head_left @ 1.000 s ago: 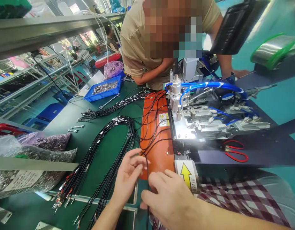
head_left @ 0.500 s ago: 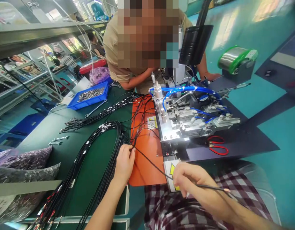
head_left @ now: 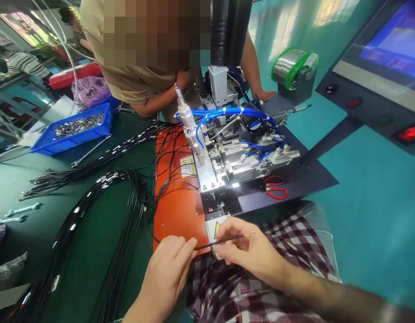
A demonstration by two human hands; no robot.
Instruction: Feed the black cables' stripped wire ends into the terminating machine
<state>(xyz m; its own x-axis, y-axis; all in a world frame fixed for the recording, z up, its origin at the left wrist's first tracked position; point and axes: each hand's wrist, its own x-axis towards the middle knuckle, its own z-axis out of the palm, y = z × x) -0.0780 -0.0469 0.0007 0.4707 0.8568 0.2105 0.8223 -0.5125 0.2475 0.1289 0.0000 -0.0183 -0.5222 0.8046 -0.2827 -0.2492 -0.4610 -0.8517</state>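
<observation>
A single black cable (head_left: 205,246) runs between my two hands, low over the front edge of the orange mat (head_left: 177,220). My left hand (head_left: 172,260) is closed on it, knuckles up. Thumb and fingers of my right hand (head_left: 241,244) pinch the same cable farther right, beside a white plate with a yellow warning mark (head_left: 217,229). Beyond my hands stands a metal machine (head_left: 227,166) with blue air tubes. Thin black cables lie across the mat to its left edge. A long bundle of black cables (head_left: 123,224) curves over the green table at left.
A blue tray (head_left: 72,130) of small metal parts sits at back left, near a wrench (head_left: 91,150). Red-handled scissors (head_left: 276,187) lie on the machine base. A solder spool (head_left: 295,67) and a screen (head_left: 392,40) are right. A co-worker (head_left: 133,85) leans over opposite.
The view has swung right. My left hand has slid along the cable, away from the cables on the mat and closer to my right hand. Both hands still hold the cable.
</observation>
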